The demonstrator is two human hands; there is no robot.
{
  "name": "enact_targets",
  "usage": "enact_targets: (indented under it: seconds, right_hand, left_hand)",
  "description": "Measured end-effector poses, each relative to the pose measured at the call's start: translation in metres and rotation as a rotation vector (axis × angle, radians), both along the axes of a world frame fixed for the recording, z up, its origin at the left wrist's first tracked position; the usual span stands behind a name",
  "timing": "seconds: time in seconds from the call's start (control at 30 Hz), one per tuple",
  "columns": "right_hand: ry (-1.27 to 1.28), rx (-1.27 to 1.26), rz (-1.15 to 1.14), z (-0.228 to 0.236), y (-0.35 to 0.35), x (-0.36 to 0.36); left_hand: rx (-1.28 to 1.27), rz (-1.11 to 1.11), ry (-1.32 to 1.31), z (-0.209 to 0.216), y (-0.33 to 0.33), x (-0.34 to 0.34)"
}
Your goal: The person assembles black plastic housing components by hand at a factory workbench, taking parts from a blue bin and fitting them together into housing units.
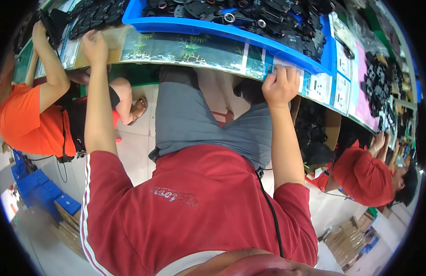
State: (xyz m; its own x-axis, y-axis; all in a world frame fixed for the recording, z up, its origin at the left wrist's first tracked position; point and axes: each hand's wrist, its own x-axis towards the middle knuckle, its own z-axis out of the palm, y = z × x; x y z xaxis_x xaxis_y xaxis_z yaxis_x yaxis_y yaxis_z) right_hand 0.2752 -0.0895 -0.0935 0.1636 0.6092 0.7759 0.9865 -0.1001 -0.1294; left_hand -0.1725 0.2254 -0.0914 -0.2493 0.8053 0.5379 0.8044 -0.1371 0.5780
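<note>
My left hand (94, 46) rests at the near edge of the workbench (144, 50), its fingers curled closed. Rows of flat black plastic parts (99, 18) lie just beyond it. My right hand (281, 86) is closed in a fist at the bench edge, just below a large blue tray (250, 42). Whatever either hand holds, if anything, is hidden by the curled fingers. Many black parts (208, 14), some with shiny metal rings, fill the tray. No black part shows in contact with my hands.
At left a person in an orange shirt (26, 115) works at the bench; another in red (365, 177) works at far right. More black parts (376, 83) lie right of the tray. An open cardboard box (331, 131) with black items stands under the bench. Blue bins (38, 184) sit at lower left.
</note>
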Motion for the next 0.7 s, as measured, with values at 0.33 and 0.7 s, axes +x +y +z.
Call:
enact_targets:
  seconds: [0.33, 0.7]
  right_hand:
    - [0.256, 0.202, 0.208, 0.099, 0.007, 0.005]
    - [0.331, -0.215, 0.799, 0.11, 0.112, 0.052]
  left_hand:
    - [-0.069, -0.318, 0.231, 0.022, -0.082, 0.098]
    - [-0.083, -0.375, 0.207, 0.025, -0.083, 0.098]
